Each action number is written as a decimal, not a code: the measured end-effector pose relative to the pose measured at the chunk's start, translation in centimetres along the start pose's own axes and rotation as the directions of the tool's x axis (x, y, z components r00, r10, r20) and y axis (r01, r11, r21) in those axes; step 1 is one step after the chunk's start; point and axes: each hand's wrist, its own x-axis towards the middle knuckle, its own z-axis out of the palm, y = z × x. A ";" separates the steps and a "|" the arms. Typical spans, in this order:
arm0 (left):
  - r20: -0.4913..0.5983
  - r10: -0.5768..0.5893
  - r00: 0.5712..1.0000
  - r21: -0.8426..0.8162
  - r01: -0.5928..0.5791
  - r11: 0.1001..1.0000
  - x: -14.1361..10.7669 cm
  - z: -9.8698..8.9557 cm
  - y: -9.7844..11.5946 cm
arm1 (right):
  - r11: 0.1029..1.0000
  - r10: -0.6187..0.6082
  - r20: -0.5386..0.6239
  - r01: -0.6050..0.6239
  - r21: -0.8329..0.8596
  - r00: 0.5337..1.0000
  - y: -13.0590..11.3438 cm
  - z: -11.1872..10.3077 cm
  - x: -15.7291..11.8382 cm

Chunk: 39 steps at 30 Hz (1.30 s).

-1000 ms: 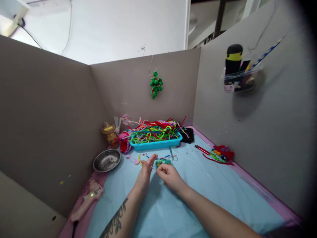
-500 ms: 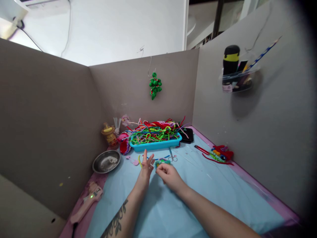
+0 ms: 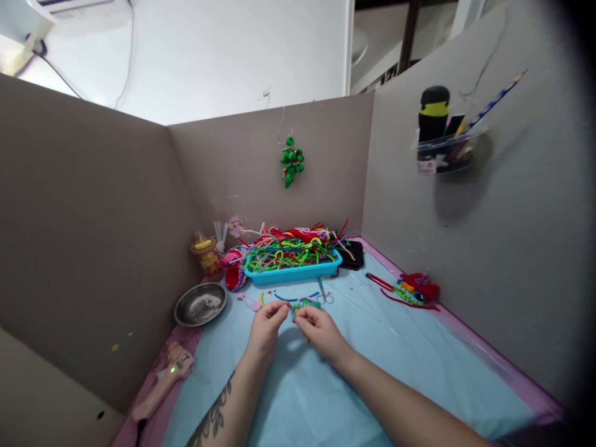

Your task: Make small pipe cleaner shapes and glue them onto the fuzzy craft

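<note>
A small teal, green and purple fuzzy piece [image 3: 306, 303] is pinched in the fingers of my right hand [image 3: 317, 327], above the light blue table cover. Close beside it on the left, my left hand [image 3: 267, 324] has thumb and forefinger pressed together at the piece's left end; what lies between them is too small to make out. Just beyond my hands lie a blue strip [image 3: 296, 298], a yellow strip [image 3: 261, 299], pink pieces [image 3: 252, 304] and small scissors [image 3: 325, 295].
A blue tray [image 3: 295, 272] heaped with colourful pipe cleaners stands at the back. On the left are a metal bowl [image 3: 200, 304] with small white bits and a pink glue gun [image 3: 162, 385]. A red cutter [image 3: 379, 281] and fuzzy crafts [image 3: 416, 288] lie right.
My left hand, earlier spread with fingers raised, has closed its thumb and forefinger beside the fuzzy piece. My right hand keeps its pinch in nearly the same place.
</note>
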 end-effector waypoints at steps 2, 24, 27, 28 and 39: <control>-0.007 -0.026 1.000 -0.016 0.026 1.000 0.0 0.1 0.1 | 1.000 -0.003 0.003 0.003 0.001 1.000 0.0 0.0 0.0; 0.056 -0.194 0.979 -0.027 0.195 0.980 -0.9 0.9 0.2 | 0.999 -0.014 0.002 0.014 -0.044 1.000 0.3 -0.2 0.1; 0.104 -0.161 0.981 -0.039 0.166 0.985 -0.6 0.6 0.1 | 0.999 -0.019 0.003 0.019 -0.049 1.000 0.2 -0.2 0.0; 0.116 -0.145 0.983 -0.020 0.149 0.989 -0.6 0.5 0.1 | 0.999 -0.023 0.002 0.023 -0.046 1.000 0.2 -0.2 0.0; 0.017 -0.038 0.999 0.116 0.036 0.993 -0.3 0.3 0.4 | 0.999 0.000 0.031 0.001 -0.040 1.000 -0.1 0.0 0.0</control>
